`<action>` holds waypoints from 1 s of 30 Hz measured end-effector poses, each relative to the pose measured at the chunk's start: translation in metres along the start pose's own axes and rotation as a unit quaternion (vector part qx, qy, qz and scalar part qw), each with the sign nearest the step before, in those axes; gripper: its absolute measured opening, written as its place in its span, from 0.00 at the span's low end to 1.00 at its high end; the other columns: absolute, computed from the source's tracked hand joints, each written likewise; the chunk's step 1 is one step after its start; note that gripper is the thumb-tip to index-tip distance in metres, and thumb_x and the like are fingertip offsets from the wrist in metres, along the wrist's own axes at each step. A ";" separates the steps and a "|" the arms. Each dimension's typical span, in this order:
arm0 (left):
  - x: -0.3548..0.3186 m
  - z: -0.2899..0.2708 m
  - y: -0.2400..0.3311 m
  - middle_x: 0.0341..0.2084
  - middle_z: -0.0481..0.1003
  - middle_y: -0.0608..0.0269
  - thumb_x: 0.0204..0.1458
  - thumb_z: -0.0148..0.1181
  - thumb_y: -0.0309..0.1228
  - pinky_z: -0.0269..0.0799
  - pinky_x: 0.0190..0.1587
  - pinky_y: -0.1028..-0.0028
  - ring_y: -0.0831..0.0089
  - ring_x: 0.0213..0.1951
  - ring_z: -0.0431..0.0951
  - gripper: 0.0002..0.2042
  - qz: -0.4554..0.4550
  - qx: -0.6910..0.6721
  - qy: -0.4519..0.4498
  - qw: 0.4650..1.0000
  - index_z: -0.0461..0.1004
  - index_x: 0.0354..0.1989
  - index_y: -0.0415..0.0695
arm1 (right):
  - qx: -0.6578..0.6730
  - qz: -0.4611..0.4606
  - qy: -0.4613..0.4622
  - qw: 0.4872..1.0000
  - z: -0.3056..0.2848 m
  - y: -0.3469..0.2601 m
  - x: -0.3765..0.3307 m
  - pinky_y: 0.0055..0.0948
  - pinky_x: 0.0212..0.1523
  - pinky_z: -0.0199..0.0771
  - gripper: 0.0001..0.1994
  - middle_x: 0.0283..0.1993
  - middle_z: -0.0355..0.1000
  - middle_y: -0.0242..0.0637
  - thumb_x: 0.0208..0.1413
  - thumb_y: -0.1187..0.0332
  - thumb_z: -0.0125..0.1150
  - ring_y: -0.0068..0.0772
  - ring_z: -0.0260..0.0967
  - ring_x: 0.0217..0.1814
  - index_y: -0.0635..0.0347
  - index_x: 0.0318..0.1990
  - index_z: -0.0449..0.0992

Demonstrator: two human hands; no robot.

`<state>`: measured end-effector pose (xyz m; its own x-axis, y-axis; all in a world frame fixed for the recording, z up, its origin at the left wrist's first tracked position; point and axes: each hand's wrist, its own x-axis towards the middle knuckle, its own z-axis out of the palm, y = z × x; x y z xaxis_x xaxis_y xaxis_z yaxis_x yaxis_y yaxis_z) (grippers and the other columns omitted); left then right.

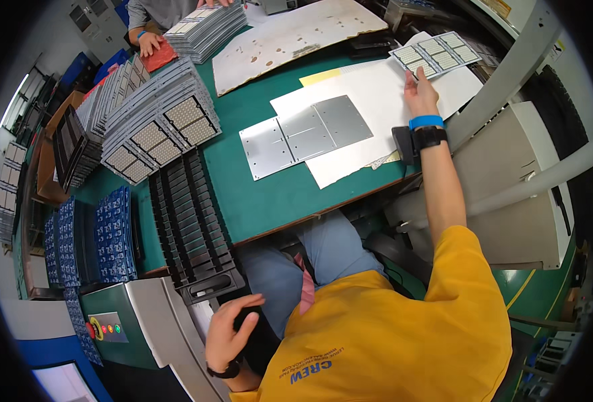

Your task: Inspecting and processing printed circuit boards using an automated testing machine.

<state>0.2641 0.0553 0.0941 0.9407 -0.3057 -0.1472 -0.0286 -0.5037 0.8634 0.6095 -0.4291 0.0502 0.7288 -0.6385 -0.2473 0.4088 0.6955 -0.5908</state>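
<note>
My right hand [420,94] reaches far across the green table [269,201] and grips the near corner of a pale panel of small square circuit boards [437,53], which lies over white paper sheets [383,87]. That wrist wears a blue band and a black watch. My left hand [229,331] is low beside my lap, with curved fingers around a black rounded object [259,338] at the edge of a grey machine [156,321]. Whether it grips the object is unclear. Two joined shiny metal plates [306,134] lie on the table between my hands.
Stacked grey trays of boards [156,127], a row of black trays [189,221] and blue boards [112,234] fill the table's left. A worn cardboard sheet [296,33] lies at the back. Another person's hand [150,43] rests by a tray stack [206,27]. A grey cabinet [524,187] stands on the right.
</note>
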 end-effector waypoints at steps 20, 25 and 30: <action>0.010 -0.060 0.035 0.32 0.77 0.57 0.48 0.55 0.25 0.66 0.50 0.59 0.60 0.37 0.76 0.08 0.124 0.233 0.260 0.929 0.75 0.35 0.39 | -0.594 0.017 -0.463 0.657 0.047 -0.001 -0.120 0.15 0.31 0.64 0.16 0.32 0.71 0.26 0.60 0.61 0.54 0.11 0.63 0.31 0.62 0.50 0.72; -0.047 -0.057 0.021 0.32 0.77 0.58 0.48 0.54 0.21 0.67 0.49 0.61 0.59 0.36 0.76 0.07 0.045 0.284 0.329 0.900 0.76 0.35 0.39 | -0.698 -0.266 -0.508 0.429 0.049 0.013 -0.078 0.28 0.47 0.67 0.18 0.48 0.72 0.37 0.59 0.59 0.53 0.30 0.68 0.48 0.52 0.56 0.69; -0.114 -0.064 0.010 0.28 0.78 0.60 0.52 0.54 0.21 0.71 0.37 0.78 0.70 0.30 0.78 0.06 0.034 0.276 0.470 0.838 0.77 0.36 0.38 | -0.677 -0.183 -0.592 0.395 0.054 -0.013 -0.142 0.32 0.62 0.56 0.19 0.61 0.63 0.39 0.63 0.62 0.46 0.35 0.57 0.64 0.60 0.58 0.65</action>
<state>0.1786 0.1368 0.1503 0.7733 0.2927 0.5624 -0.0001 -0.8870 0.4618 0.5301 -0.3301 0.1345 0.8309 0.5465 0.1050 0.5219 -0.6998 -0.4877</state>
